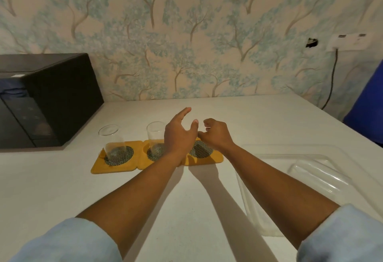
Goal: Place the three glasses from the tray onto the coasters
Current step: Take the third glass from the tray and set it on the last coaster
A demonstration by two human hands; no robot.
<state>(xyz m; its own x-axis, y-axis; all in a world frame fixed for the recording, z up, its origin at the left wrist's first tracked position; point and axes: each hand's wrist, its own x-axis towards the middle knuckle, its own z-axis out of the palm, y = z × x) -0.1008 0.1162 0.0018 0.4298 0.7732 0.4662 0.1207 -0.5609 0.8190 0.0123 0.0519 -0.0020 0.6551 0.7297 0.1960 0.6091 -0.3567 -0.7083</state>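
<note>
Both hands reach forward over the row of yellow coasters on the white table point(186, 210). The left hand point(179, 135) hovers with fingers spread apart and thumb raised, empty, partly covering the middle coaster point(148, 159) and the glass on it. The right hand point(215, 133) sits just beside it at its 3 o'clock, fingers curled loosely inward above the right coaster point(204, 151); whether anything is pinched in them cannot be told, and no glass shows in that hand.

At 9 o'clock from the hands, the left glass point(114, 143) stands upright on the dark mesh circle of the left coaster point(115, 161). The middle glass point(155, 137) stands upright on its own mesh circle, its right edge hidden behind the left hand. The right coaster's mesh circle is bare where it shows. All three coasters lie edge to edge in a line.

At 4 o'clock from the hands, well apart from the coasters, a clear plastic tray point(259, 189) lies on the table with a clear glass point(317, 178) lying on its side inside it.

At 9 o'clock, farther out, a black microwave point(47, 100) stands against the tree-patterned wallpaper point(186, 33). A white power strip point(350, 41) hangs on the wall at 2 o'clock, its dark cable point(332, 79) dropping toward the table.
</note>
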